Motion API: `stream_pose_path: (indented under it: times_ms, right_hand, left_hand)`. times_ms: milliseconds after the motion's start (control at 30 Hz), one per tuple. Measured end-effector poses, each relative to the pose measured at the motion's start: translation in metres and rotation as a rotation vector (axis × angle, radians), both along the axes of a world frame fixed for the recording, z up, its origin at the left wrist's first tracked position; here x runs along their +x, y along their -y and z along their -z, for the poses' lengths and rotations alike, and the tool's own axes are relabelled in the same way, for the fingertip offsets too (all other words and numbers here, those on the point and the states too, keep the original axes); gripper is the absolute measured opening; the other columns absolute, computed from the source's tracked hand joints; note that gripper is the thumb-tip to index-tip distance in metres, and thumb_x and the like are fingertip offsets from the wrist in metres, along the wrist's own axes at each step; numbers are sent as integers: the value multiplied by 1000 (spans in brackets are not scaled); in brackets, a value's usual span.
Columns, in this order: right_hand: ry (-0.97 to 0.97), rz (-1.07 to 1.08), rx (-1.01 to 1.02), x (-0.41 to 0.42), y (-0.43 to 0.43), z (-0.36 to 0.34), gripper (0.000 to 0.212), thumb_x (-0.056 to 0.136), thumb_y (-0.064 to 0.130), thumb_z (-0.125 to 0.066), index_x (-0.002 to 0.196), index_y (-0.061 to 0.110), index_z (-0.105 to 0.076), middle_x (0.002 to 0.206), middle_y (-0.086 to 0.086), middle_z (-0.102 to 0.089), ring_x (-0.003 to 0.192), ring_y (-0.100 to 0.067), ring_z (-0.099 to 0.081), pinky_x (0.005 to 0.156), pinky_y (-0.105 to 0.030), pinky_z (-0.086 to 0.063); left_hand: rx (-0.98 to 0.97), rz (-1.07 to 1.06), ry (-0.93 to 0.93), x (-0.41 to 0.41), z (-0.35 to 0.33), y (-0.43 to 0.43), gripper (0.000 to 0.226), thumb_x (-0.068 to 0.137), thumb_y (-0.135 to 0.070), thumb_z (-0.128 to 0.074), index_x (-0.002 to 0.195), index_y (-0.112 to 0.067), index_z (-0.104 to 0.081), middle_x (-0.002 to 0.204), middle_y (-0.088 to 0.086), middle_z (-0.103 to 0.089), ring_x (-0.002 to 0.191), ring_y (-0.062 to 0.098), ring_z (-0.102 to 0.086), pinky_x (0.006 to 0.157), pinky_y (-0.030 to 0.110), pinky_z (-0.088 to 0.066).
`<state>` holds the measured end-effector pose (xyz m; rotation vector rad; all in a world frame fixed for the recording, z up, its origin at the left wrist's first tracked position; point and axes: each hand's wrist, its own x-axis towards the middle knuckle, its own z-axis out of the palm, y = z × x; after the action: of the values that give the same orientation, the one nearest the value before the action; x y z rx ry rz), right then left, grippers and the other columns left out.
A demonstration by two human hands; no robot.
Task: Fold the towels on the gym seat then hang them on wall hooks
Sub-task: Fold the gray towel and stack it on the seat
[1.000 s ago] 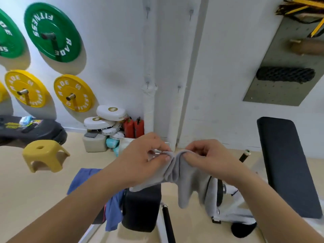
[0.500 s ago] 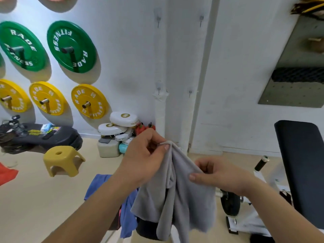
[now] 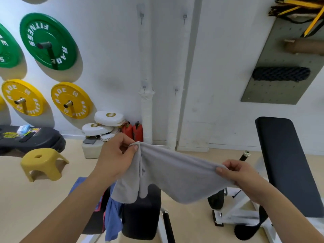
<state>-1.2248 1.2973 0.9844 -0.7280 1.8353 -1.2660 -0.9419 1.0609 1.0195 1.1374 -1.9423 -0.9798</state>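
A grey towel (image 3: 175, 174) hangs stretched in the air between both hands. My left hand (image 3: 115, 158) pinches its upper left corners together. My right hand (image 3: 240, 174) grips its folded right edge, lower and to the right. Below the towel stands the black gym seat (image 3: 140, 214), with a blue towel (image 3: 112, 220) draped over its left side. Wall hooks are fixed to the white wall ahead: two high up (image 3: 141, 15) (image 3: 184, 17) and two lower (image 3: 144, 88) (image 3: 176, 90).
A black bench backrest (image 3: 287, 163) on a white frame stands at the right. A yellow stool (image 3: 42, 163) and a black case (image 3: 31, 139) sit at the left. Green and yellow weight plates (image 3: 49, 41) hang on the wall. White pads and red canisters (image 3: 133, 132) lie by the corner.
My hands have moved apart. The right hand slid along the towel to the right, so the bunched towel is now spread out between them.
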Motion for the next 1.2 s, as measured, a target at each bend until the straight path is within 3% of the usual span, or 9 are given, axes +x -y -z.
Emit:
stream_pose_path:
  times_ms: [167, 267, 367, 467, 600, 767, 900, 1100, 1200]
  right_hand:
    - [-51, 172, -61, 19, 9, 7, 40, 72, 33, -92, 79, 2, -66, 70, -8, -61, 69, -23, -55, 64, -37, -42]
    - [-108, 170, -107, 50, 28, 0, 33, 78, 27, -88, 81, 2, -68, 66, -5, -61, 63, -16, -55, 59, -31, -44]
    - [27, 147, -193, 83, 43, 0, 15, 85, 23, -83, 81, 10, -75, 73, -8, -70, 73, -21, -63, 70, -36, -52]
    - [132, 71, -213, 113, 50, 9, 11, 96, 19, -71, 91, 19, -81, 92, -7, -79, 91, -21, -74, 81, -34, -58]
    - [260, 150, -238, 127, 47, 18, 10, 93, 7, -72, 93, 8, -81, 95, -19, -79, 97, -37, -75, 87, -49, -62]
    - [200, 289, -191, 121, 36, 28, 12, 82, 6, -82, 87, -1, -75, 85, -21, -78, 86, -40, -76, 76, -50, -64]
    - [219, 283, -183, 134, 33, 31, 6, 87, 5, -78, 88, -1, -75, 81, -17, -79, 75, -27, -77, 64, -40, -63]
    - [221, 264, -150, 149, 31, 36, 9, 95, 5, -70, 93, 5, -79, 85, -12, -80, 83, -24, -78, 69, -35, -65]
    - [196, 297, -168, 152, 29, 36, 8, 89, 4, -76, 83, 9, -79, 81, -10, -80, 79, -26, -77, 70, -38, -65]
  left_hand:
    - [109, -54, 46, -6, 33, -1, 9, 92, -20, -72, 84, -21, -67, 87, -5, -71, 86, 12, -66, 74, 26, -50]
    - [161, -25, 27, -15, 47, -23, 11, 91, -19, -73, 81, -18, -68, 77, -3, -70, 72, 9, -63, 64, 19, -47]
    - [210, 52, -71, -29, 48, -57, 12, 91, -17, -74, 80, -18, -71, 68, -5, -68, 58, -1, -56, 61, 17, -48]
    - [322, 151, -177, -39, 46, -91, 7, 93, -15, -72, 88, -18, -76, 78, 0, -76, 72, 7, -69, 70, 23, -57]
    - [504, 152, -278, -39, 49, -115, 17, 97, -11, -67, 91, -20, -79, 85, 2, -80, 87, 22, -75, 79, 34, -62]
    - [550, 97, -261, -30, 58, -115, 19, 97, -9, -66, 90, -20, -80, 86, -2, -80, 86, 16, -75, 80, 27, -63]
    - [539, 112, -252, -28, 61, -124, 17, 96, -11, -68, 92, -21, -81, 87, -5, -80, 81, 3, -73, 75, 15, -57]
    - [482, 118, -248, -23, 65, -132, 23, 97, -7, -66, 90, -23, -81, 84, -10, -80, 81, 1, -74, 71, 9, -53]
    - [484, 95, -287, -21, 61, -133, 28, 95, -4, -66, 83, -25, -80, 82, -11, -79, 77, -3, -72, 68, 6, -51]
